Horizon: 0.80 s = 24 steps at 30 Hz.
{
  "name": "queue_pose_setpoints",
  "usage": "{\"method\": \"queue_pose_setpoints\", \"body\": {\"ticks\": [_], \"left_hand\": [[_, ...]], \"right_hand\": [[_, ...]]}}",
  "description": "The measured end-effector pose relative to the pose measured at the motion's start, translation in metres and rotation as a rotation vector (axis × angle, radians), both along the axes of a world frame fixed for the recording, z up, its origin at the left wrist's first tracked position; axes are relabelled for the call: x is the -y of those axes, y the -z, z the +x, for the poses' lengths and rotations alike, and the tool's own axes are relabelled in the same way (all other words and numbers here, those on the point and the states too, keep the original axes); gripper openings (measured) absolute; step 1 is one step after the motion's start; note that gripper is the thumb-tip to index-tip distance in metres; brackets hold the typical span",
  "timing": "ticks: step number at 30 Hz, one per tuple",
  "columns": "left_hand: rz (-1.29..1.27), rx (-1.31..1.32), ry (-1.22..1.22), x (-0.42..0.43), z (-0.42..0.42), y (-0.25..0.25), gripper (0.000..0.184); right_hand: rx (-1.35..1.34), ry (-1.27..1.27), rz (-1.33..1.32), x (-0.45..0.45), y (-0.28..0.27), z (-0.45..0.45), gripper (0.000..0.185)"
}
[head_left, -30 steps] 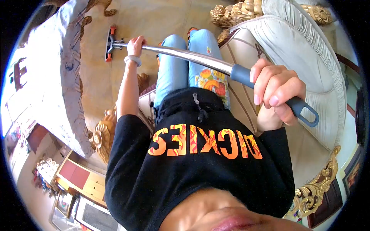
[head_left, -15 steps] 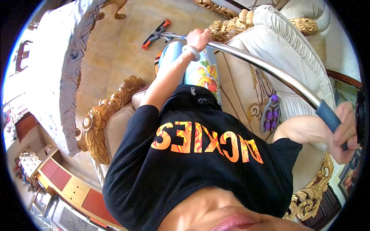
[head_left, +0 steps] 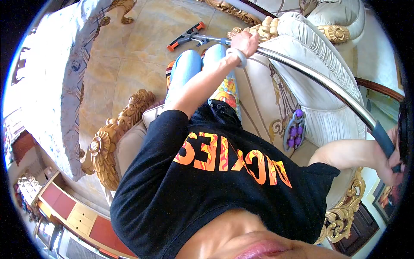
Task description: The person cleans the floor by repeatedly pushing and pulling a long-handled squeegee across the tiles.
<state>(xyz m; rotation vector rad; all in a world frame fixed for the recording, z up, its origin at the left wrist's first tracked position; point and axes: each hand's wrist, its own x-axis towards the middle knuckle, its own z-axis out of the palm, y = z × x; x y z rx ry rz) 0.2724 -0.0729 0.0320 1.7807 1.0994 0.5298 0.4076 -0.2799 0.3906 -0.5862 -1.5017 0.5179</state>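
Both hands on a long-handled tool (head_left: 317,77) — its orange-tipped head (head_left: 186,36) out past the knees

I have the left hand (head_left: 244,43) closed around the metal pole, near the tool's head end, pale bracelet (head_left: 236,57) on that wrist. The right hand (head_left: 391,160) is up at the right edge, gripping the blue-grey handle (head_left: 383,139) — part of it lost in the dark border, fingers only partly readable. I see the tool run slantwise across the view, passing over the sofa (head_left: 254,95); its head shows against the tiled floor (head_left: 129,64), but whether it touches I can't tell. Purple beaded item (head_left: 296,131) on the seat, left of the right forearm. Carved gold armrest (head_left: 105,149) on the left, cloth-covered table (head_left: 51,86) beyond it, jeans-clad legs (head_left: 187,67) between armrest and sofa back (head_left: 310,64)
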Motion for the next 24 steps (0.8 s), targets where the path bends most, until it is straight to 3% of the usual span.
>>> {"method": "queue_pose_setpoints", "body": {"ticks": [5,11,14,18,24], "left_hand": [[0.083,0.038,0.112,0.029,0.019,-0.02,0.046],[-0.079,0.048,0.163,0.033,0.005,-0.034,0.042],[-0.009,0.082,0.126,0.039,0.001,-0.031,0.046],[-0.061,0.08,0.138,0.04,0.001,-0.011,0.048],[-0.075,0.013,0.14,0.006,-0.035,0.011,0.048]], "right_hand": [[-0.107,0.047,0.08,0.005,-0.02,-0.005,0.017],[-0.161,0.094,0.05,0.058,-0.018,0.038,0.026],[-0.289,0.139,0.193,0.053,-0.002,0.01,0.024],[-0.218,0.066,0.164,0.063,0.016,-0.012,0.022],[-0.122,0.199,0.27,0.058,0.067,-0.05,0.027]]}}
